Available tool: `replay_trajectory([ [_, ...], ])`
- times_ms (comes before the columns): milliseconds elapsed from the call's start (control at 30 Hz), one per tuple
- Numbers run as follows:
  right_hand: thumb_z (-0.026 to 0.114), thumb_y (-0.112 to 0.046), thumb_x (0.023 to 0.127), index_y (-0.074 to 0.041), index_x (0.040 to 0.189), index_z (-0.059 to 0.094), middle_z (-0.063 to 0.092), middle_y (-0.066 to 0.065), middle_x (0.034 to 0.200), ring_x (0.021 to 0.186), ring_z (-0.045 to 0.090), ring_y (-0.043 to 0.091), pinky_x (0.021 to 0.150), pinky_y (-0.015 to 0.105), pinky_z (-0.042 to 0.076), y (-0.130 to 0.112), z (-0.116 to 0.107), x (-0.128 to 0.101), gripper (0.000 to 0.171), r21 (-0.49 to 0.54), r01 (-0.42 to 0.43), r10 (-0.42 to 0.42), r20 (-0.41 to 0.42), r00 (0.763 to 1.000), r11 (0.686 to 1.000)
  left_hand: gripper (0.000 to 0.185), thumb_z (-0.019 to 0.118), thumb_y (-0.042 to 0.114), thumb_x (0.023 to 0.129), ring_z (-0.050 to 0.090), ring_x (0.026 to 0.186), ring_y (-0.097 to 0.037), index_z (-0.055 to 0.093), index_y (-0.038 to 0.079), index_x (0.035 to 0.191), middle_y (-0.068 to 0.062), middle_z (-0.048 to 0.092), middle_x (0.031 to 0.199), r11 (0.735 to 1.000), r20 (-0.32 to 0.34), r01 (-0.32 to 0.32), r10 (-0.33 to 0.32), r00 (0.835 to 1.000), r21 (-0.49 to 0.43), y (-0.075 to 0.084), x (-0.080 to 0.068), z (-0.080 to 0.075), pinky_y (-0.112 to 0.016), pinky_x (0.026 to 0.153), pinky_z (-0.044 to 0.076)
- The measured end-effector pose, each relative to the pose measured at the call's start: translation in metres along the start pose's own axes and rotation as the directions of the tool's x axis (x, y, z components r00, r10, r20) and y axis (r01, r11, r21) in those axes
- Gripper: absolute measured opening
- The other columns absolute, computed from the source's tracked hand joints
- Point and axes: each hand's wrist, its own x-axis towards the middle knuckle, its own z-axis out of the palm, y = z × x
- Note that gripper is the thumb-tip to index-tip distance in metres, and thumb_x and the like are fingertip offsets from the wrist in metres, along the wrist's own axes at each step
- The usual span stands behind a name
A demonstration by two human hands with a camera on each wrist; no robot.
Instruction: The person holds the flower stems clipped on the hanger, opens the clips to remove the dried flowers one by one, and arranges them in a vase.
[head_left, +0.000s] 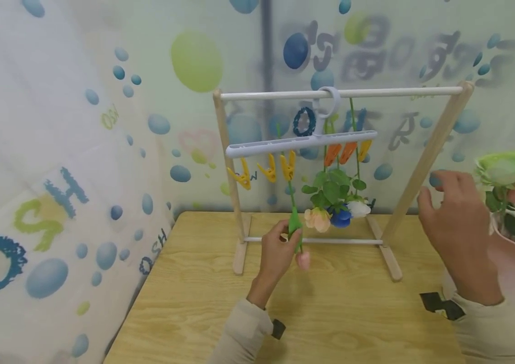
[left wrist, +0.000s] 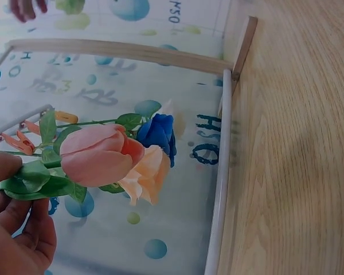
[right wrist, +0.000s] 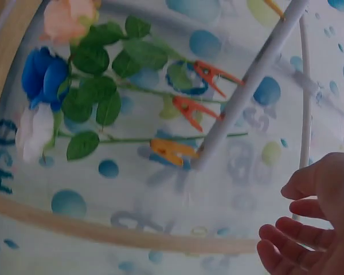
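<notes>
pinching the pink tulip (head_left: 303, 261) by its leaves (head_left: 294, 220), left hand (head_left: 278, 248) likely steadies it under the yellow clip (head_left: 288, 166) above those fingers, bloom (left wrist: 96, 156) hanging just below them, while the right hand (head_left: 459, 227), fingers loosely bent, holds nothing, near the vase flowers (head_left: 506, 171).

Pale curtain (head_left: 248, 65) behind and along the left side, printed with blue and green spots and scattered letters — a dark upright strip (head_left: 267, 55) shows on the rear part. Light-brown wood-grain table (head_left: 171, 303) below, its far edge near the curtain. Light soft and diffuse — shadows on the table faint.
</notes>
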Motion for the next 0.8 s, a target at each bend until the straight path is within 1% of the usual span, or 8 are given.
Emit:
replay_trajectory([
  [67, 0.059, -0.006, 0.092, 0.008, 0.115, 0.063, 0.060, 0.030, 0.105, 0.078, 0.061, 0.043, 0.050, 0.057, 0.041, -0.015, 0.012, 0.001, 0.028, 0.037, 0.029, -0.030, 0.018, 0.999, 0.999, 0.015, 0.071, 0.015, 0.091, 0.063, 0.079, -0.014, 0.072, 0.008, 0.104, -0.003, 0.072, 0.084, 1.000, -0.001, -0.007, 0.007, 1.000, -0.003, -0.001, -0.001, -0.001, -0.027, 0.074, 0.047],
  [200, 0.063, -0.007, 0.091, 0.007, 0.114, 0.064, 0.062, 0.026, 0.104, 0.080, 0.064, 0.038, 0.052, 0.054, 0.046, -0.046, 0.035, 0.002, 0.027, 0.101, 0.082, -0.088, 0.063, 0.994, 0.992, 0.014, 0.072, 0.016, 0.091, 0.062, 0.080, -0.011, 0.072, 0.009, 0.103, -0.002, 0.072, 0.084, 1.000, 0.000, -0.013, 0.013, 1.000, -0.008, -0.003, -0.001, -0.001, -0.026, 0.072, 0.046],
  [233, 0.064, -0.008, 0.091, 0.007, 0.114, 0.064, 0.062, 0.025, 0.104, 0.081, 0.064, 0.037, 0.054, 0.053, 0.048, -0.053, 0.040, 0.003, 0.027, 0.115, 0.092, -0.101, 0.070, 0.992, 0.989, 0.014, 0.072, 0.016, 0.090, 0.061, 0.080, -0.011, 0.072, 0.009, 0.103, -0.002, 0.072, 0.083, 1.000, -0.001, -0.014, 0.014, 1.000, -0.011, -0.004, -0.001, -0.001, -0.026, 0.071, 0.046],
  [333, 0.068, -0.010, 0.091, 0.006, 0.114, 0.064, 0.063, 0.024, 0.104, 0.081, 0.065, 0.035, 0.055, 0.050, 0.050, -0.069, 0.053, 0.005, 0.029, 0.152, 0.130, -0.144, 0.083, 0.986, 0.980, 0.015, 0.072, 0.016, 0.090, 0.060, 0.079, -0.009, 0.072, 0.009, 0.103, -0.001, 0.071, 0.083, 1.000, 0.004, -0.009, 0.010, 1.000, -0.010, -0.003, -0.001, 0.000, -0.024, 0.068, 0.046],
  [400, 0.071, -0.013, 0.091, 0.006, 0.114, 0.064, 0.063, 0.023, 0.102, 0.079, 0.064, 0.035, 0.056, 0.049, 0.051, -0.078, 0.061, 0.008, 0.031, 0.186, 0.136, -0.157, 0.103, 0.982, 0.973, 0.015, 0.071, 0.016, 0.090, 0.060, 0.079, -0.009, 0.072, 0.009, 0.104, -0.001, 0.072, 0.084, 1.000, 0.006, -0.009, 0.009, 1.000, -0.010, -0.001, -0.002, 0.000, -0.024, 0.069, 0.047],
  [500, 0.072, -0.018, 0.091, 0.006, 0.115, 0.064, 0.064, 0.023, 0.104, 0.081, 0.066, 0.034, 0.060, 0.048, 0.053, -0.092, 0.071, 0.014, 0.034, 0.250, 0.111, -0.154, 0.160, 0.975, 0.962, 0.016, 0.071, 0.016, 0.091, 0.061, 0.078, -0.010, 0.072, 0.008, 0.105, -0.002, 0.072, 0.084, 1.000, 0.012, -0.005, 0.005, 1.000, -0.005, 0.001, -0.002, 0.000, -0.024, 0.071, 0.047],
  [667, 0.067, -0.026, 0.095, 0.002, 0.121, 0.064, 0.065, 0.020, 0.113, 0.088, 0.067, 0.032, 0.069, 0.049, 0.054, -0.114, 0.086, 0.027, 0.038, 0.344, 0.012, -0.120, 0.297, 0.947, 0.939, 0.017, 0.070, 0.017, 0.091, 0.061, 0.080, -0.010, 0.072, 0.008, 0.106, -0.001, 0.071, 0.084, 1.000, 0.020, 0.005, -0.005, 1.000, 0.010, 0.000, -0.002, 0.000, -0.025, 0.074, 0.048],
  [800, 0.062, -0.034, 0.098, 0.000, 0.124, 0.064, 0.067, 0.016, 0.113, 0.090, 0.068, 0.031, 0.071, 0.048, 0.055, -0.129, 0.098, 0.035, 0.042, 0.370, -0.039, -0.100, 0.348, 0.932, 0.928, 0.016, 0.070, 0.017, 0.091, 0.062, 0.080, -0.009, 0.072, 0.008, 0.105, -0.001, 0.071, 0.084, 1.000, 0.016, -0.003, 0.003, 1.000, 0.003, -0.001, -0.002, -0.001, -0.026, 0.074, 0.048],
])
